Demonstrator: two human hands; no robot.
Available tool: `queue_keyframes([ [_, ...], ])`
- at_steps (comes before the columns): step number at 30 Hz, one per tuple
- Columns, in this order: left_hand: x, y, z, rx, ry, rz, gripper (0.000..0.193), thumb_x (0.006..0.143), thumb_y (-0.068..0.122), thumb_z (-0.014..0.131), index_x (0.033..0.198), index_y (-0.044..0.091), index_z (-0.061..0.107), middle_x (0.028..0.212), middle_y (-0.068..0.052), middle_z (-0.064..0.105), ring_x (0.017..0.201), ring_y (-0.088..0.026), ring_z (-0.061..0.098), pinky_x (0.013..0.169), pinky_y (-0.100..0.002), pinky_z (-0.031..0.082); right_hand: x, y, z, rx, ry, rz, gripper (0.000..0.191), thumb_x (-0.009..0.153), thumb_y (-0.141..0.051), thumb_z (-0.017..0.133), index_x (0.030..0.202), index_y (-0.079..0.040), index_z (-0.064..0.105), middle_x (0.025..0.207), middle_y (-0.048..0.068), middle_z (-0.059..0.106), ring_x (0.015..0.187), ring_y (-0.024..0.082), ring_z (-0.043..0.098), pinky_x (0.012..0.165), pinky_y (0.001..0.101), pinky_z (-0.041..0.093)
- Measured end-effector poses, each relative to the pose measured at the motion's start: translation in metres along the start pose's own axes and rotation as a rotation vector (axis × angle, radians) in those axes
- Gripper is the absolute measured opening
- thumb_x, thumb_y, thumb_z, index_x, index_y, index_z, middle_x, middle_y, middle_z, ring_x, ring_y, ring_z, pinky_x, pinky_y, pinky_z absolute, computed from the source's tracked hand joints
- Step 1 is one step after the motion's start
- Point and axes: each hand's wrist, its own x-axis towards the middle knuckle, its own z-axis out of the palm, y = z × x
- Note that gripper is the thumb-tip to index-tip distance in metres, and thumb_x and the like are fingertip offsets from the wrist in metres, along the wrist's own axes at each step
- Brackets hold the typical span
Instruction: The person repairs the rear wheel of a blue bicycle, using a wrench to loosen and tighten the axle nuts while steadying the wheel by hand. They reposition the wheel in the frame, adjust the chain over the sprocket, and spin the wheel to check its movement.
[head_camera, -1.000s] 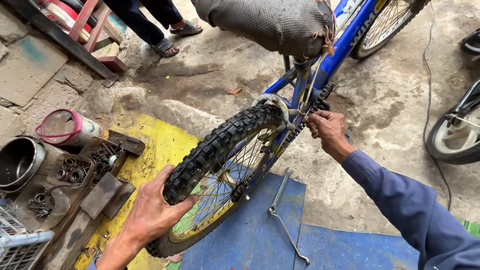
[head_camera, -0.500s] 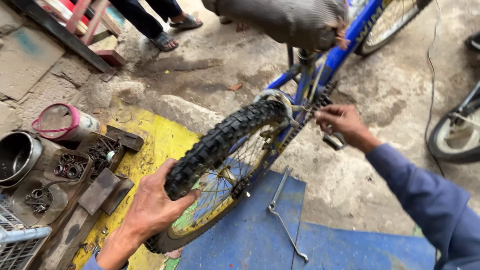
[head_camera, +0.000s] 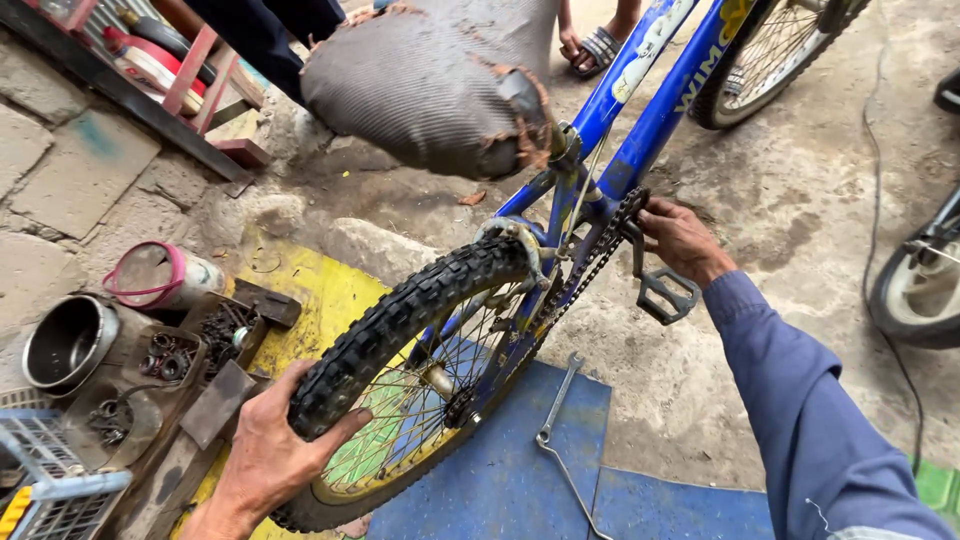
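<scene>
A roadside bicycle repair workshop: a spanner (head_camera: 558, 400) lies on the stained concrete below the hands, greasy parts trays (head_camera: 150, 390) beside them.

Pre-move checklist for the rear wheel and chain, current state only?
1. Left hand has a grip on the rear tyre: ok, fingers wrap the knobby tread.
2. Right hand at the crank, beside the chainring: ok.
3. Chain seated on the chainring: ok where visible; rear sprocket end cannot tell.
4. Fingers away from the chain: not ok, the right-hand fingertips sit next to it.
5. Pedal free to swing: ok, nothing around it.
6. Wrench within reach: ok, lying on the blue mat below the wheel.
</scene>
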Motion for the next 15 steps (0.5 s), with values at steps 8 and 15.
queue_keyframes([
  [8, -0.001, -0.011, 0.004, -0.012, -0.014, -0.052, 0.055, 0.065, 0.026, 0.091, 0.110, 0.003, 0.069, 0.085, -0.008, 0.083, 0.074, -0.015, 0.078, 0.071, -0.032, 0.059, -0.019, -0.053, 0.009, -0.967, 0.055, -0.713, 0.033, 0.098, -0.022, 0.070, 0.129, -0.011, 0.068, 0.125, 0.005, 0.069, 0.117, 0.021, 0.064, 0.106, 0.0400, 0.051],
  [15, 0.000, -0.017, 0.007, -0.021, -0.006, -0.011, 0.055, 0.066, 0.026, 0.090, 0.110, 0.003, 0.068, 0.086, -0.008, 0.083, 0.074, -0.014, 0.079, 0.070, -0.031, 0.060, -0.032, -0.102, 0.043, -1.772, -0.283, -0.980, 0.035, 0.090, -0.026, 0.067, 0.124, -0.021, 0.072, 0.125, 0.007, 0.068, 0.112, 0.025, 0.056, 0.092, 0.0412, 0.045],
])
